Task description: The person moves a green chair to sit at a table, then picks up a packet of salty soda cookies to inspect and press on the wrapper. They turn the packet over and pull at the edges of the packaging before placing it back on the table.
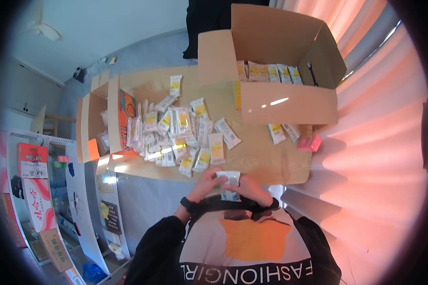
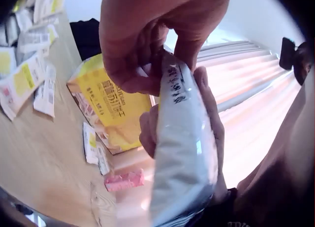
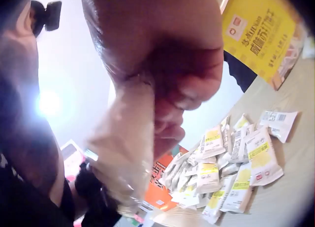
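Just beyond the table's near edge, in front of the chest, both hands hold one white snack packet [image 1: 230, 178] with printing on it. My left hand [image 1: 206, 185] pinches its upper end; the left wrist view shows the bent fingers and thumb of that hand [image 2: 162, 35] at the packet's printed tip [image 2: 177, 84]. From the other side my right hand [image 1: 252, 189] grips the same packet, its fingers [image 2: 211, 106] lying along the far face. In the right wrist view the packet [image 3: 128, 143] hangs below the curled right hand [image 3: 162, 54], upper end hidden by it.
A heap of similar white-and-yellow packets [image 1: 180, 121] covers the table's left middle, beside an opened orange carton [image 1: 126, 111]. At the back right stands a large open cardboard box [image 1: 290, 104] with packets inside. Two packets and a pink packet [image 1: 309, 142] lie near the right edge, by the curtain.
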`<state>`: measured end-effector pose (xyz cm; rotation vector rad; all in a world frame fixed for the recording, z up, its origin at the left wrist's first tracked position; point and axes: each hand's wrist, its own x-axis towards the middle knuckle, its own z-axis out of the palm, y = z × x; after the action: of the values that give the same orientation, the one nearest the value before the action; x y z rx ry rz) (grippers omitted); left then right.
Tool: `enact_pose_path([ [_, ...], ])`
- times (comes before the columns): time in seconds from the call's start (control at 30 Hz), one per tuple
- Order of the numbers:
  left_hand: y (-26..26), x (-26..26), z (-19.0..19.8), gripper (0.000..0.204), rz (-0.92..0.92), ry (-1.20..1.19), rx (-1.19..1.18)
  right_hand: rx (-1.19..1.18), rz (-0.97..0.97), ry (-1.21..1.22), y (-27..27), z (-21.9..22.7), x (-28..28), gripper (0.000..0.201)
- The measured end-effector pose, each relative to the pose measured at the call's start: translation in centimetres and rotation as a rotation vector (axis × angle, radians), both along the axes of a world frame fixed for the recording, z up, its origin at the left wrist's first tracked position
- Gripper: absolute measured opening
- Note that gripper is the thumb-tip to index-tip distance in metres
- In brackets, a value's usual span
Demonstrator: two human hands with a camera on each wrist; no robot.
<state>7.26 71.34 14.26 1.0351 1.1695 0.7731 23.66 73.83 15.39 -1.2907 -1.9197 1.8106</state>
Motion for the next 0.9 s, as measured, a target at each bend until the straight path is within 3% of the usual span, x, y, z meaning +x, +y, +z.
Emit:
enact_pose_path([
  [0.03, -0.1, -0.2, -0.7, 0.014, 0.006, 0.085, 0.079, 0.196, -0.076, 0.133, -0.5, -2.3, -0.2, 0.036],
  [0.07, 0.1, 0.0, 0.0, 0.013, 0.038, 0.199, 0.144, 0.220, -0.077, 0.135, -0.4, -1.9, -0.2, 0.036],
  [0.13, 0.2, 0.7, 0.7, 0.014, 0.139, 0.233, 0.214, 0.023, -0.258, 0.285, 0.4, -0.6, -0.3, 0.032],
  [0.17, 0.0, 1.0, -0.2, 0.015, 0.154, 0.260, 0.262, -0.091, -0.374, 0.440, 0.3, -2.3, -0.2, 0.024],
  [0.2, 0.0, 1.3, -0.5, 0.015, 0.168, 0.287, 0.312, -0.063, -0.370, 0.445, 0.7, -1.9, 0.1, 0.024],
  [0.27, -0.3, 1.8, -0.1, 0.016, 0.185, 0.250, 0.212, 0.059, -0.214, 0.118, 1.8, -0.6, 0.5, 0.017],
  [0.33, -0.4, 1.7, -0.1, 0.014, 0.158, 0.251, 0.206, 0.046, -0.231, 0.175, 1.5, -2.3, 0.5, 0.014],
  [0.43, -0.6, 1.4, 0.5, 0.021, 0.091, 0.138, 0.035, 0.170, -0.209, 0.072, 1.1, -2.8, 0.1, 0.017],
  [0.47, -0.7, 1.5, -0.5, 0.025, 0.072, 0.119, 0.100, 0.242, -0.205, 0.067, 0.8, -3.6, 0.0, 0.021],
  [0.5, -1.1, 1.4, -3.6, 0.026, 0.108, -0.031, -0.022, 0.338, -0.243, 0.050, 0.4, -3.9, -0.2, 0.026],
  [0.53, -0.7, 1.7, -1.2, 0.026, 0.151, -0.079, 0.016, 0.434, -0.281, 0.034, 0.1, -4.8, -0.2, 0.031],
  [0.57, -1.2, 1.0, -3.6, 0.046, -0.020, -0.125, -0.110, 0.424, -0.195, 0.004, -0.3, -7.5, 0.1, 0.032],
  [0.6, -1.0, 1.7, -4.6, 0.033, 0.136, 0.008, 0.231, 0.403, -0.110, -0.029, 0.0, -9.3, 0.3, 0.034],
  [0.63, -1.0, 1.4, -0.2, 0.027, 0.200, -0.094, -0.205, 0.431, -0.113, -0.028, 0.7, -6.2, 0.0, 0.034],
  [0.7, -1.0, 1.1, -0.4, 0.027, 0.190, -0.100, -0.172, 0.254, -0.222, 0.093, 0.0, 2.7, -1.1, 0.020],
  [0.83, -1.1, 0.4, -1.3, 0.027, 0.162, -0.107, -0.155, 0.191, -0.203, 0.221, 0.4, -0.3, -1.3, 0.019],
  [0.9, -1.2, 0.1, -1.9, 0.027, 0.140, -0.107, -0.164, 0.317, -0.123, 0.205, 0.5, 0.2, -1.2, 0.019],
])
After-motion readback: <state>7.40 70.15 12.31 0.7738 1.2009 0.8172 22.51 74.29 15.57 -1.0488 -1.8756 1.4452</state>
